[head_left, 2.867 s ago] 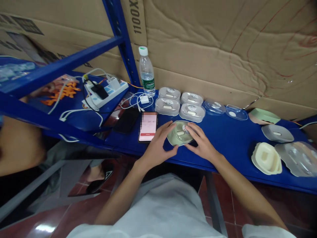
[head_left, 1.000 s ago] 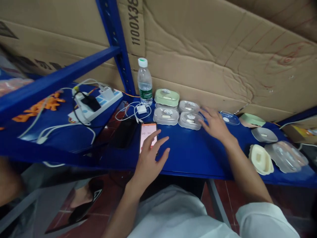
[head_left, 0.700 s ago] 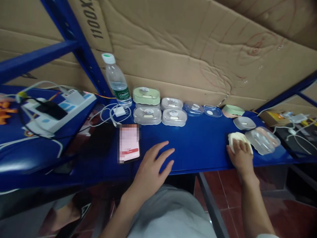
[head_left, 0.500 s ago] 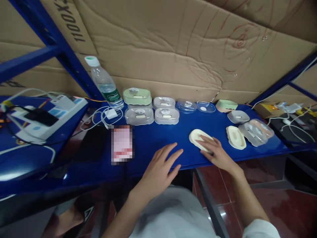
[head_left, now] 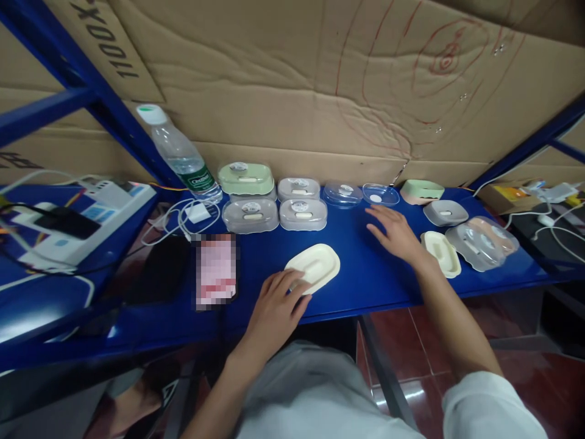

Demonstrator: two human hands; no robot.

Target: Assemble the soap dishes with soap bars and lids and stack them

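A cream oval soap dish tray (head_left: 323, 266) with a raised rim lies tilted on the blue table. Around its left end are the bent fingers of my left hand (head_left: 278, 302), thumb by the near edge. My right hand (head_left: 395, 235) hovers over the table, fingers apart, holding nothing. Just beyond its fingertips is a clear plastic lid (head_left: 382, 195). Another cream tray piece (head_left: 440, 255) lies to the right, close to my right wrist. Beside it are a grey dish (head_left: 445, 212) and a clear-covered box (head_left: 478, 244).
Several lidded oval boxes, one a green box (head_left: 244, 180), stand in two rows at the back. A water bottle (head_left: 187, 158), a white cable (head_left: 167, 222) and a pixelated pink item (head_left: 216, 271) are left. A green box part (head_left: 421, 192) sits back right, before the cardboard wall (head_left: 256, 73).
The cream tray has moved left, from under my right hand to my left hand. My right hand has let go of it and moved up toward the clear lid.
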